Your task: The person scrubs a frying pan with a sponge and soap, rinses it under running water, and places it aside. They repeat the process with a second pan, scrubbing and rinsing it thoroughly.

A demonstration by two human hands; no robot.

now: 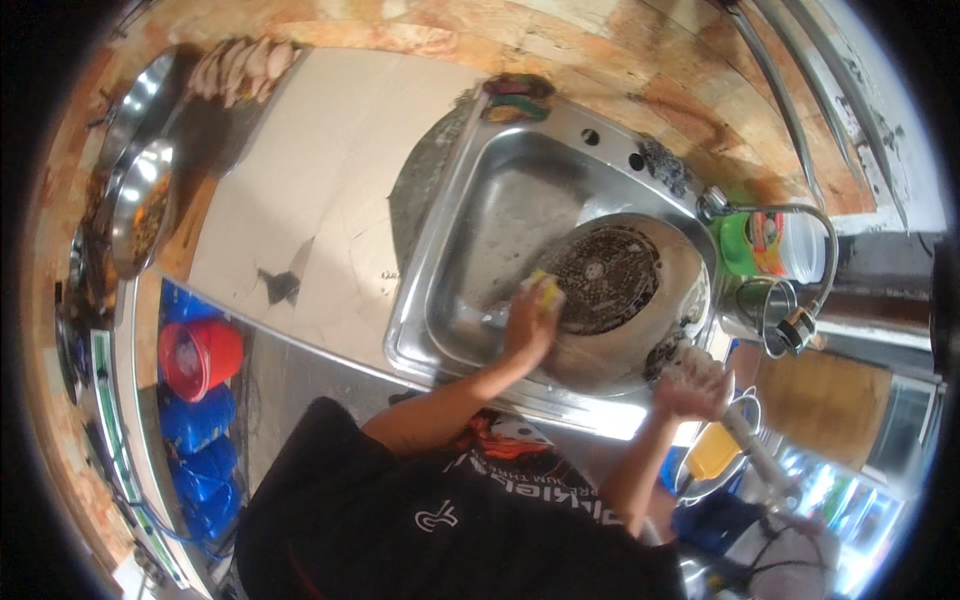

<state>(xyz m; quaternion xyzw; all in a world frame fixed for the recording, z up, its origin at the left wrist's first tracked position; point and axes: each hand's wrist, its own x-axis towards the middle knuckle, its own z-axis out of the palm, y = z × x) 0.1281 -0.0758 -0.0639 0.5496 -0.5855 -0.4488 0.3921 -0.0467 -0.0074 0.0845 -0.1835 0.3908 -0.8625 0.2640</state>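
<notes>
A large round metal pan (600, 360) with a dark, charred-looking base lies tilted in the stainless steel sink (499, 187). My left hand (534, 322) is at the left edge of the pan, with a yellow and whitish sponge (546, 289) in its fingers. At the lower right, my right hand (694, 382) looks wet with suds and is closed around the pan's handle (757, 450), close to the rim. Blur hides the exact placing of its fingers.
A flexible faucet (829, 247) arches at the right, near a green plastic jar (757, 244) and a metal cup (765, 307). Cloths or scouring pads (517, 97) lie behind the sink. A cracked, pale countertop (322, 165) extends left. A red bucket (199, 358) stands lower left.
</notes>
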